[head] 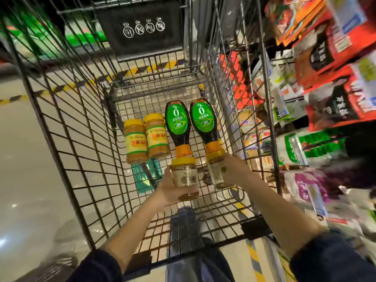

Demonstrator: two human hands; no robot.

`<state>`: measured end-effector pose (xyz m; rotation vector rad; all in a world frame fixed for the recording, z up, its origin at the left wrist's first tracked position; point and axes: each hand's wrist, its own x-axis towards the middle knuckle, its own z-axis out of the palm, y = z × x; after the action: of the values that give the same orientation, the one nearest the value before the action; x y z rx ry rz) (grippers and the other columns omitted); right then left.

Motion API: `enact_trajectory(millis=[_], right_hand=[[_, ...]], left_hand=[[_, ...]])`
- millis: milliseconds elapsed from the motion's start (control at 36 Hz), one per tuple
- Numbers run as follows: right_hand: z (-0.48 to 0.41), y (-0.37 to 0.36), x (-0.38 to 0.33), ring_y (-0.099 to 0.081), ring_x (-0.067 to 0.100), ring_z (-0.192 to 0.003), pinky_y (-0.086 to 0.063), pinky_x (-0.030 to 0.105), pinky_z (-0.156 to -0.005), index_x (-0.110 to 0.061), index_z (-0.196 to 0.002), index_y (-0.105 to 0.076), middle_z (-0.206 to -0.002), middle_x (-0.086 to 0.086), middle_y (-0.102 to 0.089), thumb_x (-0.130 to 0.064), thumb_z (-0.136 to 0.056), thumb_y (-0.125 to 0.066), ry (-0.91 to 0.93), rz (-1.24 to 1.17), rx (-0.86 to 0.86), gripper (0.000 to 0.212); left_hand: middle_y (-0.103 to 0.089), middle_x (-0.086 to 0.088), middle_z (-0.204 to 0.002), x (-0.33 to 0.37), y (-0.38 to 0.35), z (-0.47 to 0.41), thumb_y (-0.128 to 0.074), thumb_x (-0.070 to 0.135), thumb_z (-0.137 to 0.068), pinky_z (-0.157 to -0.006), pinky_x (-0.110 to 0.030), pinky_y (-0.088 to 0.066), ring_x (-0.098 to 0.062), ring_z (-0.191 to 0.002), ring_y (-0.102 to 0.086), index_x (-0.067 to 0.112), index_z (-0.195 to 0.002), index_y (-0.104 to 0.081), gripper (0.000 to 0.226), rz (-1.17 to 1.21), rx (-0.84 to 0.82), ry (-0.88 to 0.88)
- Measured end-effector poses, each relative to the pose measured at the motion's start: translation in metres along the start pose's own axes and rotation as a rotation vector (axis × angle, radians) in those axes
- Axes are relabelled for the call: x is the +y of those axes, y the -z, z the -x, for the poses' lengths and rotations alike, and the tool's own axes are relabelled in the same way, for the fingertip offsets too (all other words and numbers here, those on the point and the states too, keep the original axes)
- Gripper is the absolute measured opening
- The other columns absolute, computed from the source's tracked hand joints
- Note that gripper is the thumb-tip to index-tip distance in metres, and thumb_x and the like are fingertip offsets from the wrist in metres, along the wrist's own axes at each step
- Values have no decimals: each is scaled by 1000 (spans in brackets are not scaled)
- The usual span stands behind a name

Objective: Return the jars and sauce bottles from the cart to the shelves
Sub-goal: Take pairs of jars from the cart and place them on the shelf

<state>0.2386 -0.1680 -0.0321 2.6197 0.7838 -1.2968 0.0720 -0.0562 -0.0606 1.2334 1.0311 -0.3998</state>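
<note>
Jars, two, clear with yellow lids, one per hand, both held over the cart basket at lower centre of frame. Left hand: fingers wrapped round the left clear jar, lid pointing up-frame; its label faces the camera. Right hand: fingers closed round the right clear jar, which is blurred; label not readable. The two held jars sit near each other, not touching.

Just above the held jars in frame, two sauce bottles lie flat on the cart floor, side by side, orange caps toward the hands: left bottle, right bottle. Dark contents, green oval labels. Each jar lid overlaps a bottle cap in view; contact cannot be judged.

Left of the bottles, two opaque tan jars with yellow lids lie side by side, touching or nearly so.

Cart: black wire mesh, folded child seat flap at upper centre. Shelves with packaged goods fill the right of frame, strongly blurred. Dark sleeves at both bottom corners.
</note>
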Motion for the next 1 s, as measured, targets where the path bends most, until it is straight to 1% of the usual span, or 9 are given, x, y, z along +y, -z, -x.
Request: enact_trajectory(millis=[139, 278, 389, 500, 583, 722, 833, 944, 1000], right_hand=[[-13, -6, -1, -56, 34, -114, -46, 38, -92, -4, -126, -46, -125, 16, -55, -13, -94, -48, -132, -59, 0, 34], [-20, -13, 1, -59, 31, -111, -48, 36, -91, -4, -123, -48, -119, 15, -60, -20, -80, -71, -130, -87, -26, 51], [-26, -20, 0, -49, 35, -122, -51, 19, -81, 1, -130, -45, -131, 16, -51, -12, -90, -57, -134, -248, -76, 44], [-26, -38, 0, -53, 33, -117, -44, 38, -97, -6, -127, -44, -126, 15, -56, -34, -70, -79, -190, -317, -131, 73], [-27, -46, 1, -56, 29, -114, -46, 34, -93, -12, -127, -40, -121, 6, -60, -40, -61, -83, -172, -369, -111, 84], [-30, -49, 9, -59, 27, -108, -48, 36, -92, -13, -116, -53, -109, 4, -65, -44, -52, -84, -161, -409, -67, 78], [-28, -42, 11, -64, 19, -94, -51, 28, -80, -15, -106, -62, -98, 1, -69, -38, -48, -89, -133, -541, -98, 69], [-9, -25, 7, -65, 21, -100, -51, 39, -95, -19, -100, -65, -103, 3, -71, -41, -37, -88, -116, -729, -116, 71], [5, -11, 2, -66, 21, -99, -51, 39, -95, -22, -90, -65, -101, 4, -72, -30, -43, -91, -93, -802, -110, 54]], left_hand=[[-60, 11, -98, 10, 14, 18, -84, 16, -63, -65, -14, -44, 0, -86, -57, 21, -130, -34, 84, 27, 16, -1], [-61, 12, -96, 17, 21, 26, -82, 11, -66, -65, -12, -45, -4, -91, -60, 26, -125, -36, 76, 56, 25, -13], [-59, 15, -92, 23, 23, 30, -80, 7, -67, -55, -6, -47, 1, -85, -59, 28, -115, -37, 69, 65, 47, -30], [-59, 15, -95, 24, 28, 33, -78, 2, -69, -56, -3, -48, 15, -69, -61, 22, -122, -39, 68, 89, 22, -45], [-63, 11, -106, 22, 32, 32, -78, 2, -69, -65, -7, -51, 12, -81, -62, 19, -131, -37, 76, 101, -8, -61], [-63, 9, -113, 26, 36, 35, -80, 4, -67, -71, -12, -53, 0, -95, -64, 20, -138, -34, 86, 99, -15, -83], [-63, 6, -115, 36, 39, 41, -80, 2, -65, -73, -14, -54, 2, -95, -64, 19, -137, -35, 87, 104, -1, -97], [-62, 11, -107, 55, 44, 47, -82, 7, -62, -68, -13, -52, 0, -98, -62, 23, -130, -38, 82, 80, 17, -120], [-63, 6, -115, 67, 49, 54, -90, 23, -48, -84, -21, -51, -10, -108, -60, 20, -135, -36, 102, 50, 23, -123]])
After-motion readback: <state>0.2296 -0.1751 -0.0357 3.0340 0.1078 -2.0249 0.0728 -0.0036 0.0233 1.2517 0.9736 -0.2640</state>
